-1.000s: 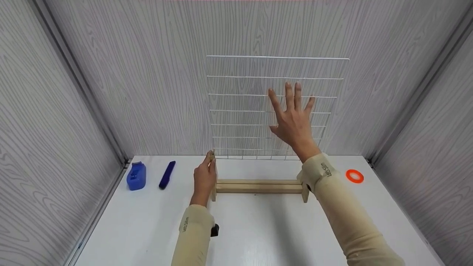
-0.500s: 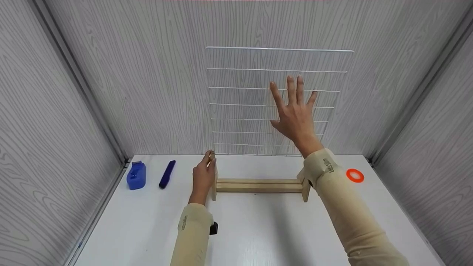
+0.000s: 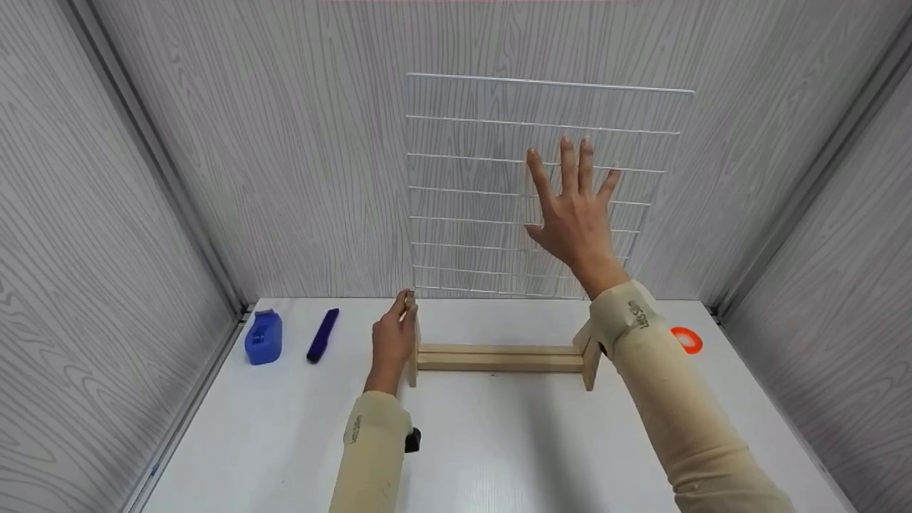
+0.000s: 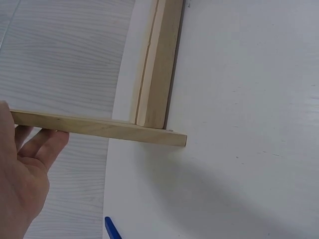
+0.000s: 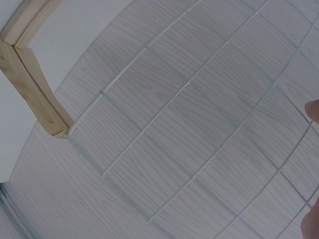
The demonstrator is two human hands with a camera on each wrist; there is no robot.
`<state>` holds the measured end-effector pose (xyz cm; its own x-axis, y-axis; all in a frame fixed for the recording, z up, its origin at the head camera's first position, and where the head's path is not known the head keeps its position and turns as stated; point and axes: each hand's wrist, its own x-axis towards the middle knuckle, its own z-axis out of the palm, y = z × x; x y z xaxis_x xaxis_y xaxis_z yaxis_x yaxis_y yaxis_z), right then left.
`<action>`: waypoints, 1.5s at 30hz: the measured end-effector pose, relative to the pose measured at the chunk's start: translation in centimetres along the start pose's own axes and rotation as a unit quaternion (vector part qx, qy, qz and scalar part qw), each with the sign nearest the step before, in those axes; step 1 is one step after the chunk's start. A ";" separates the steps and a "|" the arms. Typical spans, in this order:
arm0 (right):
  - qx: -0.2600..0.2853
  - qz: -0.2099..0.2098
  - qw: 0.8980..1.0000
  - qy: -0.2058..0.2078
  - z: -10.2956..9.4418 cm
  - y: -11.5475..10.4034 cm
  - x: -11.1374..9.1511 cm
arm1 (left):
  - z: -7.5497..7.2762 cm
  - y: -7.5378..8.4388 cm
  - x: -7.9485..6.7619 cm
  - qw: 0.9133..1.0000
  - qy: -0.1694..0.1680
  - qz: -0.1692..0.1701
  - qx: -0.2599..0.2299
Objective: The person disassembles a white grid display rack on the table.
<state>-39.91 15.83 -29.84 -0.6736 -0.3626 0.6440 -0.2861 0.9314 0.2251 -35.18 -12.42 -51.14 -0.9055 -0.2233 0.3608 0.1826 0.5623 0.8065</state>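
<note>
A light wooden stand (image 3: 499, 362) with two side pieces joined by a crossbar rests on the white table. My left hand (image 3: 392, 345) grips the upper end of its left side piece (image 4: 109, 128), thumb and fingers on opposite faces. A white wire grid (image 3: 548, 82) stands up behind the stand, its lower end near the tops of the side pieces. Against the grid lies my right hand (image 3: 576, 217), fingers straight and spread. In the right wrist view, a grid corner meets the tip of the right side piece (image 5: 35, 94); two fingertips (image 5: 313, 110) show at the edge.
At the left of the table (image 3: 470, 442) lie a blue tape-dispenser-like object (image 3: 264, 340) and a slim dark-blue tool (image 3: 324, 335). An orange ring (image 3: 696, 347) lies at the right, partly behind my sleeve. Grey wood-grain panels (image 3: 320, 178) enclose the back and sides.
The wire grid has risen in view, its top edge now slanting down to the right. My right hand has moved up and slightly right with it. The left hand has hardly moved.
</note>
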 end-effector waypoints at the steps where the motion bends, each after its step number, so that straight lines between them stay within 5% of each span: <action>1: -0.005 -0.002 1.000 0.001 0.0 0.0 0.0 | 0.0 0.0 0.0 1.000 -0.004 0.000 -0.001; 13: -0.014 0.001 1.000 0.006 -0.3 0.6 -0.2 | -0.7 -0.3 0.5 0.997 -0.041 -0.039 -0.043; 23: -0.003 0.009 1.000 0.002 -0.2 1.5 -0.7 | -2.6 -0.1 0.9 0.985 -0.088 -0.106 -0.105; 33: -0.007 0.016 1.000 -0.004 0.0 2.1 -1.3 | -3.2 -1.4 0.2 0.984 -0.084 -0.101 -0.123; 45: -0.012 0.025 0.999 -0.037 0.4 2.9 -1.9 | -3.5 -2.2 -1.2 0.981 -0.039 -0.116 -0.152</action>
<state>-39.76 19.18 -30.72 -0.7358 -0.3166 0.5987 -0.2348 0.9484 0.2130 -33.18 -16.16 -51.73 -0.9604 -0.2493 0.1245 0.0637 0.2382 0.9691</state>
